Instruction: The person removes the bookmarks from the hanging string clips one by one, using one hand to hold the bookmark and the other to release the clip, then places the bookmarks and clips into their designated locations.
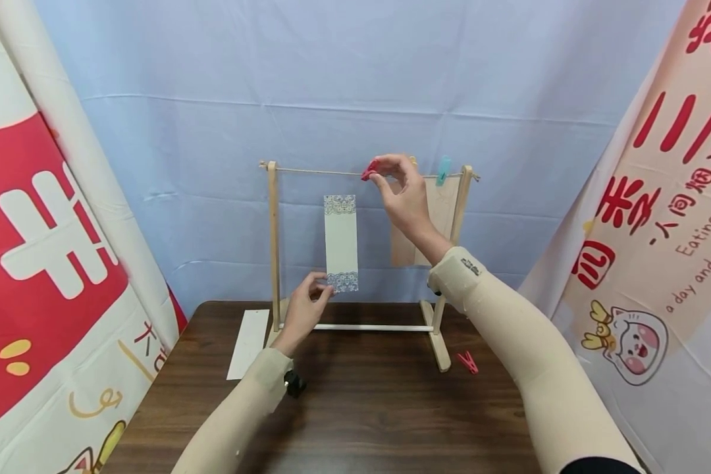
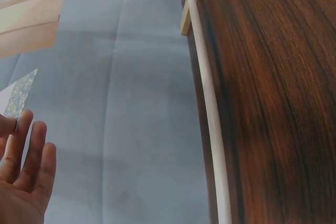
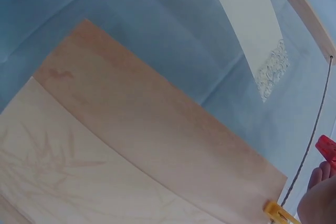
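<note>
Black sleeve (image 1: pixel 598 466) foremost — right hand (image 1: pixel 407 203) pinches red clip (image 1: pixel 369 171).

The patterned strip (image 1: pixel 341 243) looks like smooth, matt card, as does the plain white strip (image 1: pixel 249 343), while the held red peg (image 3: pixel 327 149) and the yellow clip (image 3: pixel 280 213) look like smooth plastic. The frame (image 1: pixel 274 250) is pale, smooth wood strung with twisted cord (image 1: pixel 320 172); the tabletop (image 1: pixel 361 408) looks like dark grained wood with a slight sheen, and the backdrop (image 1: pixel 355 72) is matt, creased cloth.
</note>
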`<action>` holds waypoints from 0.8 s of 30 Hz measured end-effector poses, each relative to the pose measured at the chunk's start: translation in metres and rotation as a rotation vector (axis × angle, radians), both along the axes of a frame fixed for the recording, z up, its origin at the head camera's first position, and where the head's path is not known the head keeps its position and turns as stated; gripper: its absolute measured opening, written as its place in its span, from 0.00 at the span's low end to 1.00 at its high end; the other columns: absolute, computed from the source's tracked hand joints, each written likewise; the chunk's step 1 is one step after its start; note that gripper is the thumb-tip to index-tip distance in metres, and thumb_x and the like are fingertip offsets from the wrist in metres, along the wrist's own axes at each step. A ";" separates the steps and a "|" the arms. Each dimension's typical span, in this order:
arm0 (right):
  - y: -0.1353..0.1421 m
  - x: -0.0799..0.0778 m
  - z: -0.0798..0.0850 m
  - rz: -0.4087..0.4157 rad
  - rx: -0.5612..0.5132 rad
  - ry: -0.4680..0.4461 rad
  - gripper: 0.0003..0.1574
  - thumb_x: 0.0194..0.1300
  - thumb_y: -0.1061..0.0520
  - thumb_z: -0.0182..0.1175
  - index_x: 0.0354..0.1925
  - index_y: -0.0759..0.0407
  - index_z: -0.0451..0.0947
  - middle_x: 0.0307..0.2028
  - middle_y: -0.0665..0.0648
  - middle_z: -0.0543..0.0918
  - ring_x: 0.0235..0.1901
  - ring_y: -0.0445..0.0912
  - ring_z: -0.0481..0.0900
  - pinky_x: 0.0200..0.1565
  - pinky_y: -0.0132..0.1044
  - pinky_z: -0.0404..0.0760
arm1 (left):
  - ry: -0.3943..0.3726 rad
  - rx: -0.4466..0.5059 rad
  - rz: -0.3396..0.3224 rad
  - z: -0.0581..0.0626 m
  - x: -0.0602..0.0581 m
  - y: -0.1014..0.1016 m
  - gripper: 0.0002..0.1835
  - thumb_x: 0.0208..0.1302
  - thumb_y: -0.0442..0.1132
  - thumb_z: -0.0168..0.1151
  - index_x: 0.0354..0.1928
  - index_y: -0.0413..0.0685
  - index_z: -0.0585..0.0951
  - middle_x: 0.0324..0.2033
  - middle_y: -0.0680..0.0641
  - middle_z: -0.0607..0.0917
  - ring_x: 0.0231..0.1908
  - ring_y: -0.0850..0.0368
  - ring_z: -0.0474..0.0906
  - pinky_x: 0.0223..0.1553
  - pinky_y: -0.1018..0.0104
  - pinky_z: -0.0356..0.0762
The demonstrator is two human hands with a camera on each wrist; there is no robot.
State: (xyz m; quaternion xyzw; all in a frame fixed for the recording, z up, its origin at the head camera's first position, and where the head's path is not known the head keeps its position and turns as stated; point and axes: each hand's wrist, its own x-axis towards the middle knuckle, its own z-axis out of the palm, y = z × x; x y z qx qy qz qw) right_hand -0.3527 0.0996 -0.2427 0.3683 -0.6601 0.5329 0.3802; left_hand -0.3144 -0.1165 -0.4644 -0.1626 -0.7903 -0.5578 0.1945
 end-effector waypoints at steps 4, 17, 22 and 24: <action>0.000 0.008 0.001 0.026 -0.009 0.012 0.20 0.69 0.76 0.66 0.58 0.79 0.76 0.50 0.74 0.83 0.53 0.64 0.84 0.63 0.50 0.81 | -0.007 -0.004 0.007 0.000 0.002 0.000 0.14 0.79 0.36 0.65 0.61 0.42 0.80 0.41 0.43 0.92 0.45 0.38 0.89 0.54 0.44 0.85; 0.010 0.012 -0.012 0.050 -0.009 -0.006 0.20 0.71 0.75 0.65 0.59 0.78 0.75 0.50 0.74 0.84 0.54 0.63 0.84 0.63 0.46 0.81 | 0.008 0.034 -0.013 -0.006 0.004 -0.003 0.13 0.78 0.35 0.66 0.60 0.42 0.81 0.41 0.39 0.92 0.43 0.37 0.89 0.49 0.50 0.85; 0.013 0.013 -0.016 0.044 -0.004 -0.011 0.21 0.71 0.75 0.65 0.59 0.78 0.75 0.50 0.73 0.84 0.53 0.62 0.84 0.62 0.42 0.82 | 0.024 0.017 0.010 -0.010 0.004 -0.004 0.13 0.77 0.34 0.67 0.59 0.41 0.81 0.40 0.41 0.92 0.41 0.46 0.89 0.48 0.59 0.84; 0.013 0.014 -0.017 0.045 -0.005 -0.014 0.21 0.71 0.75 0.65 0.60 0.79 0.76 0.51 0.73 0.84 0.54 0.61 0.84 0.62 0.41 0.81 | 0.018 0.012 0.015 -0.012 0.005 -0.004 0.13 0.77 0.35 0.67 0.59 0.42 0.81 0.40 0.43 0.92 0.41 0.48 0.89 0.48 0.60 0.83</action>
